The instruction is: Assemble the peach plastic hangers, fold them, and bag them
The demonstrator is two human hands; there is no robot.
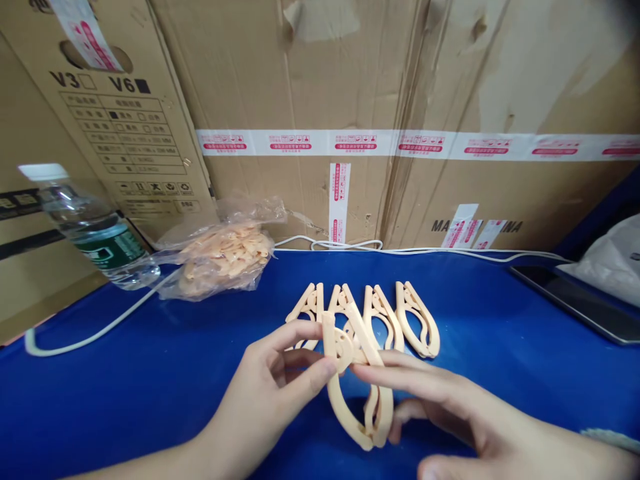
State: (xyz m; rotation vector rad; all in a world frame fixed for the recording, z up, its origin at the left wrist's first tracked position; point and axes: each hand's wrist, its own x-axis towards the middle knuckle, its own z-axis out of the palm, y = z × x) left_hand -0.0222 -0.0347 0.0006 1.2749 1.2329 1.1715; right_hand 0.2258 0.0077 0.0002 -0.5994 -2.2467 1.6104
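Both hands hold one peach plastic clip [357, 383] just above the blue table top [150, 373]. My left hand [280, 380] pinches the clip's upper left end between thumb and fingers. My right hand [450, 407] grips it from the right, index finger stretched along its middle. Just behind the held clip, a row of several matching peach clips [380, 317] lies side by side on the blue surface.
A clear bag of small peach parts [225, 257] lies at the back left beside a tilted water bottle [95, 230]. A white cable [100, 327] runs along the cardboard boxes [350, 100]. A dark phone [580, 300] and a white bag [610, 257] sit at the right.
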